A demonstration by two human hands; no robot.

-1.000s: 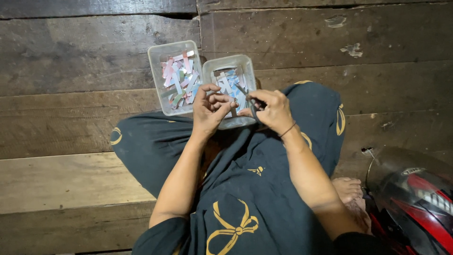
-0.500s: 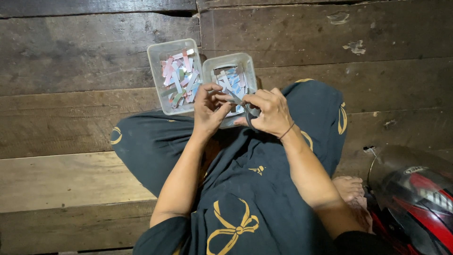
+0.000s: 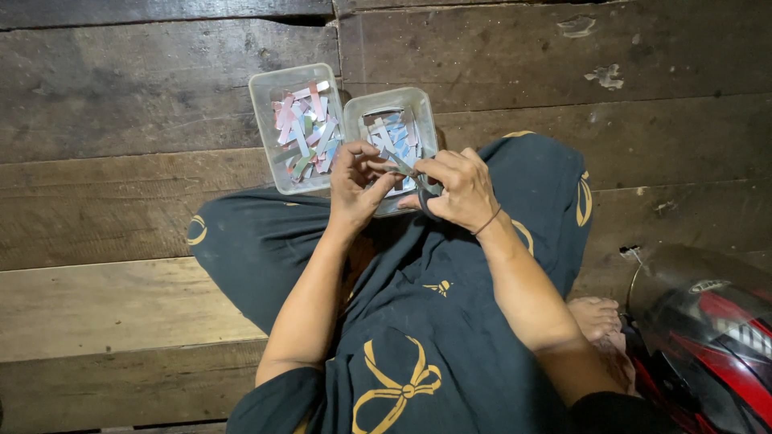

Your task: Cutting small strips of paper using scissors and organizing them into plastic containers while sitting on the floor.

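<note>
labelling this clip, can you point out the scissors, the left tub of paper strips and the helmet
scissors (image 3: 420, 186), head view, on the dark handle under the right hand's fingers
left tub of paper strips (image 3: 262, 120), head view, on its clear left wall
helmet (image 3: 708, 321), head view, on its red and black shell

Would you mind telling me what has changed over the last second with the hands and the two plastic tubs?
Very little. The left hand and right hand have stayed together over the right tub, the right hand still gripping the scissors; only the fingers shifted slightly. Nothing was picked up or let go. Both tubs, the left tub too, the paper strips and the helmet stayed put.
</note>
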